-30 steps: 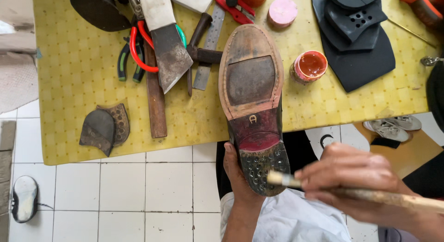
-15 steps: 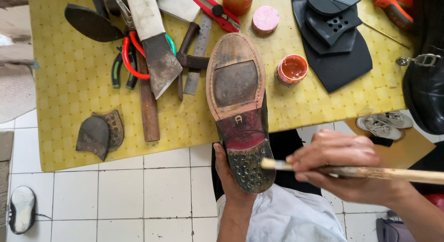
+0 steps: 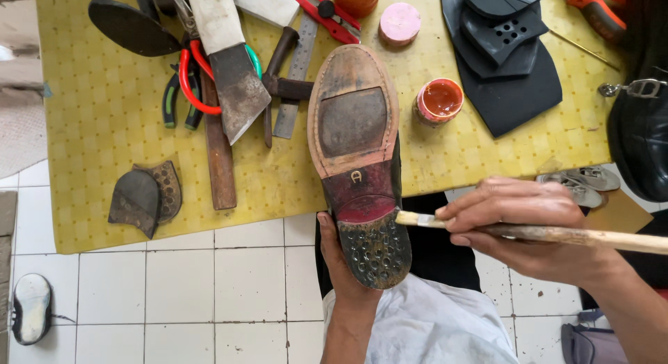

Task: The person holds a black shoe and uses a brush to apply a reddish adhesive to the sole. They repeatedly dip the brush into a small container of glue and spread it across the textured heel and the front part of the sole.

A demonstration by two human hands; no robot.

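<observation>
A shoe [image 3: 356,148] lies sole-up, its toe on the yellow table [image 3: 97,127] and its heel hanging over the near edge. The sole is worn brown with a red waist, and the bare heel base [image 3: 376,249] is dark and pitted with holes. My left hand [image 3: 341,263] grips the shoe from underneath at the heel. My right hand [image 3: 522,221] holds a wooden-handled brush [image 3: 557,233] sideways, with its tip touching the right edge of the heel area.
A small open pot of orange glue [image 3: 440,99] stands right of the shoe. Black rubber sole sheets [image 3: 508,58] lie at the back right. Knife [image 3: 229,65], pliers [image 3: 181,92], hammer [image 3: 278,72] and removed heel pieces [image 3: 142,197] lie to the left. A black shoe [image 3: 640,134] sits far right.
The view has shifted slightly. My right hand has moved the brush tip from the heel's lower left up to the heel's right edge. My left hand keeps its hold.
</observation>
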